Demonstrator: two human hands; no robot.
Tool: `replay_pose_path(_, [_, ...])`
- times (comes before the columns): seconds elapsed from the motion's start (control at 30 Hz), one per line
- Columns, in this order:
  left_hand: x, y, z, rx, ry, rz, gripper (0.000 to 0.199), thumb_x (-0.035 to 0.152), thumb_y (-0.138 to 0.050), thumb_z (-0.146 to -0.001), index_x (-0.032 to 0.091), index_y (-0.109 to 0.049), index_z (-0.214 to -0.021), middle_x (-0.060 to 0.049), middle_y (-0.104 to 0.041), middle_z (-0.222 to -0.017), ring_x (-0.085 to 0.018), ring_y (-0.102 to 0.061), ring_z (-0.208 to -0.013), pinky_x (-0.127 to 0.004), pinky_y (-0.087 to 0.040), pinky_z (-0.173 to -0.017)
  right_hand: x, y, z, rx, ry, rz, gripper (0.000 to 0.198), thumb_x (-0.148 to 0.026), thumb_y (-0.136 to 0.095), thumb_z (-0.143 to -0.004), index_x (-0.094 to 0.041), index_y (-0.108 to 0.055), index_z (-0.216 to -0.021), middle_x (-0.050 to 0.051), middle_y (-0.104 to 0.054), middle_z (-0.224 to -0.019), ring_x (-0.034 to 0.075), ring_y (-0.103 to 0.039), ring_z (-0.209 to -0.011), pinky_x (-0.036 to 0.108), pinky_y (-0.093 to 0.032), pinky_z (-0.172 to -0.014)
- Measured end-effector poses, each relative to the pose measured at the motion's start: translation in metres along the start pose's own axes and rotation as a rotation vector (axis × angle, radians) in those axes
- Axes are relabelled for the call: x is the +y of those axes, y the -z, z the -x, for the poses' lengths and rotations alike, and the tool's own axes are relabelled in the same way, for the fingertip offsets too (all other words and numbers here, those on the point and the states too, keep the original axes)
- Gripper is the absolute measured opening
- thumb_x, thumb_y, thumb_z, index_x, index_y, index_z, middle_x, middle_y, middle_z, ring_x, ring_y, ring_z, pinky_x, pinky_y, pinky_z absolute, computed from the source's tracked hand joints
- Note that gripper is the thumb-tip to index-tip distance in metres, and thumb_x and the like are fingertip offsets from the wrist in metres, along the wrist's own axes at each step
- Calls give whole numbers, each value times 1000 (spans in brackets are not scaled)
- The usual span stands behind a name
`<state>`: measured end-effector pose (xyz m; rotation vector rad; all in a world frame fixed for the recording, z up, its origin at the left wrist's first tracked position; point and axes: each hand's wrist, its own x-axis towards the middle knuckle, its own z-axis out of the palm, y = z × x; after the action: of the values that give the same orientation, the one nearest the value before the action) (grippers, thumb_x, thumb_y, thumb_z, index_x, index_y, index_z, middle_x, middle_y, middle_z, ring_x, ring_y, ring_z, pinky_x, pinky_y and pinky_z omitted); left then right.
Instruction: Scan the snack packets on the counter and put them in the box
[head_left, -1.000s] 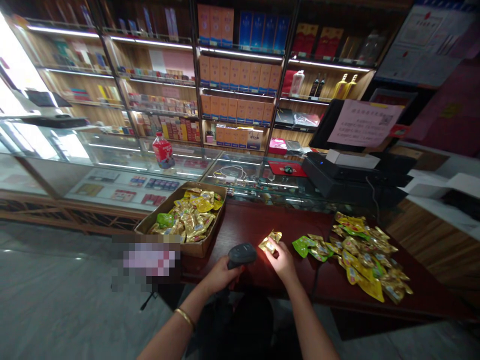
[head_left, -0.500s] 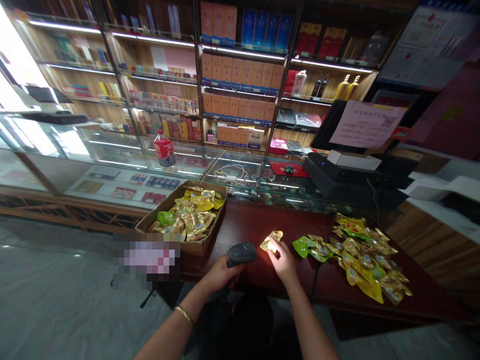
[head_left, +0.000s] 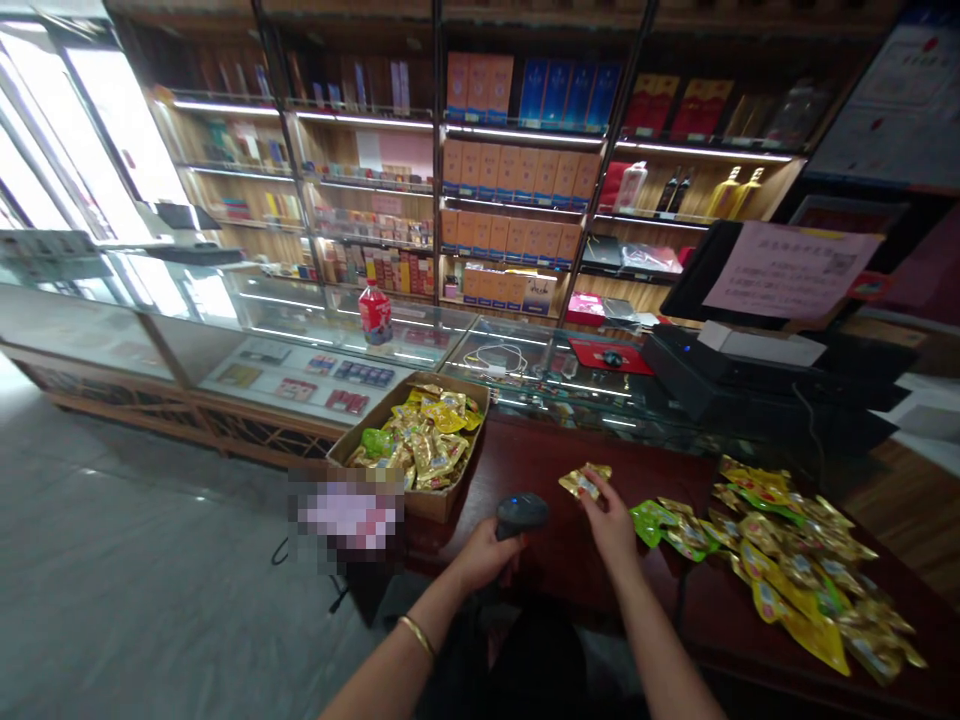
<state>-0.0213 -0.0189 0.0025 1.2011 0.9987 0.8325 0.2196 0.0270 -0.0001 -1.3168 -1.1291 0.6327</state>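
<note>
My left hand [head_left: 485, 556] is wrapped around the handle of a dark barcode scanner [head_left: 523, 511], whose head points right over the dark red desk. A small blue light shows on its top. In my right hand [head_left: 609, 515], the fingers pinch a small gold snack packet [head_left: 574, 482] just above or on the desk; I cannot tell whether it touches. Left of the scanner stands an open cardboard box [head_left: 452, 502] full of gold, yellow and green packets. To the right of my right hand lies a loose pile of similar snack packets [head_left: 795, 560].
Behind the desk [head_left: 517, 450] runs a glass display counter [head_left: 300, 310] bearing a red-labelled bottle [head_left: 375, 314] and a mouse on a red mat [head_left: 634, 358]. A monitor with a paper sheet [head_left: 795, 268] stands at right. Shelves of boxed goods line the wall.
The view has swung left, so everything sits further right and lower. The gold packet lies flatter under my right fingers. A blue light now shows on the scanner. Both hands keep their holds.
</note>
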Motion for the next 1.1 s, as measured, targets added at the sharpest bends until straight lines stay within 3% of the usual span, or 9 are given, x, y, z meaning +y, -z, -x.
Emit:
replay_pose_path(0.17, [-4, 0, -2, 16, -7, 23, 39, 54, -76, -77, 19, -60, -76, 2, -59, -50, -12, -49, -33, -24, -37, -35, -79, -106, -25, -383, 29, -233, 48, -47, -77, -79, -22, -77, -120, 8, -80, -119, 25, -78, -93, 40, -67, -82])
replay_pose_path(0.3, [-7, 1, -2, 16, -22, 34, 40, 54, -76, -75, 18, -59, -71, 1, -60, -50, -12, -48, -32, -23, -37, -33, -126, -202, -29, -544, 80, -253, 47, -41, -79, -82, -25, -74, -126, 5, -79, -113, 19, -76, -87, 32, -65, -75])
replay_pose_path(0.4, [-7, 3, -1, 51, -40, 42, 41, 54, -78, -74, 17, -61, -75, 1, -61, -51, -11, -48, -33, -23, -38, -34, -130, -225, -29, -585, 86, -107, 55, -36, -78, -85, -27, -66, -138, 4, -77, -109, 15, -74, -76, 29, -62, -69])
replay_pose_path(0.5, [-4, 4, 0, 51, -27, 35, 44, 57, -79, -74, 18, -60, -74, 2, -60, -51, -10, -48, -33, -22, -38, -34, -105, -181, -31, -494, 211, 130, 48, -28, -72, -89, -26, -67, -137, 7, -77, -115, 20, -75, -90, 36, -61, -86])
replay_pose_path(0.6, [2, 4, 1, 20, -17, 18, 45, 59, -78, -74, 18, -60, -77, 4, -59, -50, -11, -48, -33, -22, -37, -35, -62, -86, -30, -130, 311, 528, 41, -25, -63, -92, -21, -70, -133, 17, -74, -127, 32, -66, -123, 55, -48, -109])
replay_pose_path(0.73, [6, 3, 3, -8, -13, 2, 46, 61, -76, -76, 19, -58, -76, 4, -59, -50, -11, -49, -33, -22, -36, -35, -6, 37, -27, 414, 138, 863, 52, -32, -48, -98, -8, -62, -143, 35, -56, -147, 48, -42, -146, 78, -36, -105])
replay_pose_path(0.8, [5, 2, 3, -8, -21, -3, 46, 61, -76, -75, 19, -58, -75, 4, -58, -50, -11, -49, -33, -21, -36, -35, 13, 70, -23, 448, 20, 988, 59, -33, -52, -95, 0, -60, -143, 41, -44, -155, 54, -31, -151, 83, -32, -102])
replay_pose_path(0.97, [1, 1, 3, 19, -39, 16, 48, 63, -79, -73, 19, -58, -77, 5, -58, -49, -10, -47, -33, -22, -36, -35, 24, 70, -4, 359, 68, 1136, 50, -29, -70, -82, -9, -70, -128, 36, -46, -157, 55, -27, -153, 82, -25, -108])
replay_pose_path(1.1, [3, 2, 6, 9, -49, 26, 48, 63, -79, -73, 19, -59, -75, 5, -58, -50, -10, -46, -34, -22, -37, -36, 21, 39, 13, 118, 153, 954, 50, -28, -62, -90, -18, -64, -139, 23, -75, -123, 41, -70, -115, 56, -52, -96])
